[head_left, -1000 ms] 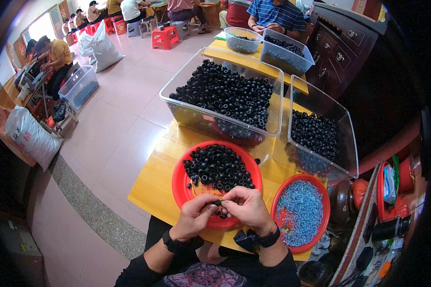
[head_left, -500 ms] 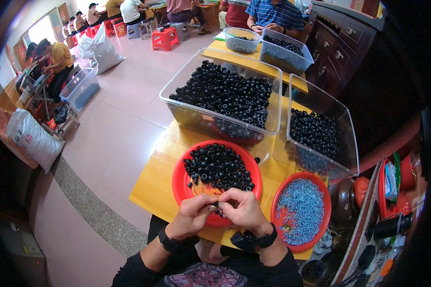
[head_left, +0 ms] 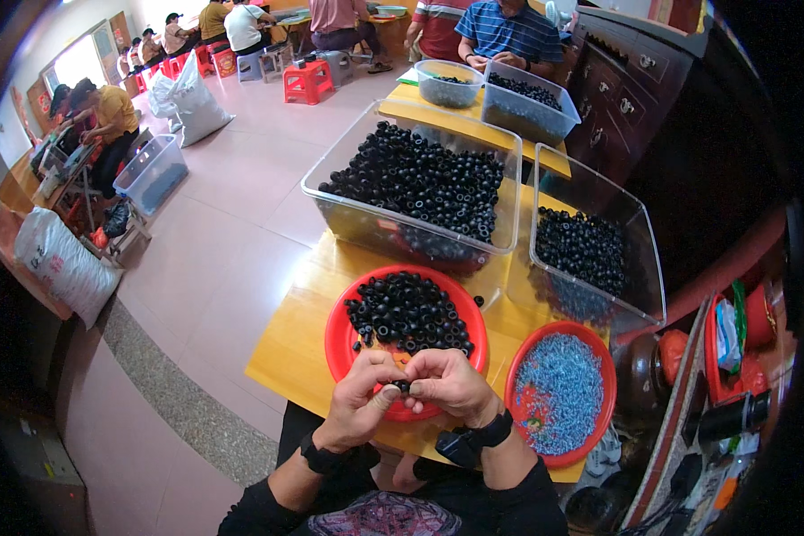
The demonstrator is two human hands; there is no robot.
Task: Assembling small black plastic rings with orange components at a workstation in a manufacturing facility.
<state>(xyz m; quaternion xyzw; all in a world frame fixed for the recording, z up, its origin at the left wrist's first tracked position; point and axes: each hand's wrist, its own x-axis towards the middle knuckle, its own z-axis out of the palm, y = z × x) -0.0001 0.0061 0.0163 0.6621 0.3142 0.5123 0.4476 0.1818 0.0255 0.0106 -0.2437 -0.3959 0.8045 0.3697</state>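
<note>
My left hand (head_left: 364,398) and my right hand (head_left: 453,388) meet over the near rim of a red round tray (head_left: 335,338). Fingertips of both pinch one small black ring-like part (head_left: 402,386); finer detail of it is hidden by the fingers. In the tray behind them lies a heap of black hollow round parts (head_left: 408,311). Right of my right hand stands a red oval tray (head_left: 608,397), holding many tiny blue-grey pieces (head_left: 560,389).
Beyond the trays, a large clear bin (head_left: 330,210) and a narrower clear bin (head_left: 648,259) hold more black parts on the yellow table (head_left: 286,353). A person in a striped shirt (head_left: 514,40) sits across. A dark drawer cabinet (head_left: 630,103) borders the right; white sacks (head_left: 67,263) stand left.
Both hands have shifted slightly, and the black part between the fingertips now shows more clearly. The view has moved a little; the trays and bins stand as before.
</note>
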